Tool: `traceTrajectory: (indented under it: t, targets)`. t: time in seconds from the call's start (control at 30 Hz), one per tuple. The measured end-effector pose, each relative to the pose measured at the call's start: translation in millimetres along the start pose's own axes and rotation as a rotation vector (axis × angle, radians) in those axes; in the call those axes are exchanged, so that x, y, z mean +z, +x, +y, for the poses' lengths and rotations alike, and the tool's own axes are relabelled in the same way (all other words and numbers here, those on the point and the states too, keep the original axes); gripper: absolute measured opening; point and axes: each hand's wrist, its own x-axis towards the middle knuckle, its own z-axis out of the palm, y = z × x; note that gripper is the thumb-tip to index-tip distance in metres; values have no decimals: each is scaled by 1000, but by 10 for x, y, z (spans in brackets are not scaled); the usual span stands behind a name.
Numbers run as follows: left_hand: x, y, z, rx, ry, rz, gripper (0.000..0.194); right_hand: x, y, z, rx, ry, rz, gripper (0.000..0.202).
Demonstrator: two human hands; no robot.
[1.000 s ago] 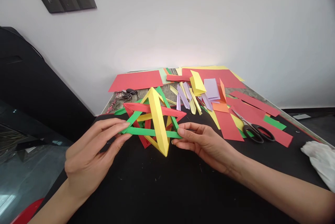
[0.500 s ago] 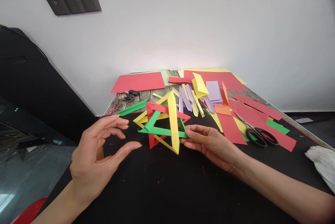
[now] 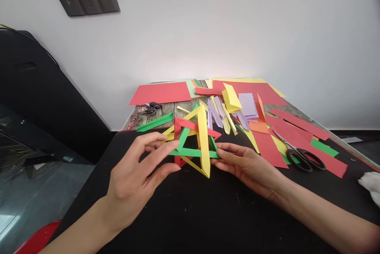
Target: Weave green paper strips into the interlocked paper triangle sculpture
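A folded paper star model (image 3: 203, 139) of interlocked yellow, red and green triangular frames is held up above the black mat (image 3: 190, 214). My right hand (image 3: 240, 163) pinches its right green corner between thumb and fingers. At the left side, my left hand (image 3: 142, 167) has its index fingertip on the green corner and its thumb at the lower end of the red strip. Its other fingers lie behind, near the yellow point, and are partly hidden. Behind my left hand lies a loose folded green strip (image 3: 154, 122).
Black-handled scissors (image 3: 303, 158) rest on red paper pieces (image 3: 329, 159) at the right. Farther back are purple and yellow folded strips (image 3: 215, 113), red sheets (image 3: 162, 93) and a small dark-handled tool (image 3: 152, 107). White tissue (image 3: 371, 184) lies at the right edge.
My left hand has moved right, from apart from the star model to its left corner, and its fingers have closed in there. My right hand keeps its pinch. The view has shifted slightly.
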Motion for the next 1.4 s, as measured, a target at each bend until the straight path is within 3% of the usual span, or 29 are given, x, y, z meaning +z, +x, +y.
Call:
traceTrajectory:
  t: [0.27,0.37,0.57,0.67,0.77,0.9,0.97,1.03,1.1,1.27,1.4]
  targets:
    - [-4,-75,-17,36,105,70,28,44,-56,23,-108,-56,-41,25]
    - [-39,-131,-22,76,118,31,23,53,-74,37,-136,-60,-56,26]
    - [-85,-235,-63,11,20,-86,30,51,-60,39,-73,-4,-90,25]
    - [-97,-333,-104,56,24,-137,35,44,-43,32,-59,-2,-100,25]
    - [-100,-427,-78,122,72,-130,40,42,-41,29,-68,-18,-123,24]
    - [-126,-439,50,99,148,-78,41,53,-56,31,-95,-50,-152,23]
    - [-149,-396,72,148,141,-115,43,58,-59,38,-104,-62,-152,23]
    - [-152,-349,39,215,126,-260,43,58,-52,48,-112,-74,-141,24]
    - [-115,-314,-25,198,97,-183,44,55,-39,57,-117,-82,-130,24]
    - [45,-248,-111,99,92,-120,46,59,-13,60,-106,-65,-84,28]
    - [82,-190,-101,192,197,-67,43,72,-4,60,-103,-62,-43,33]
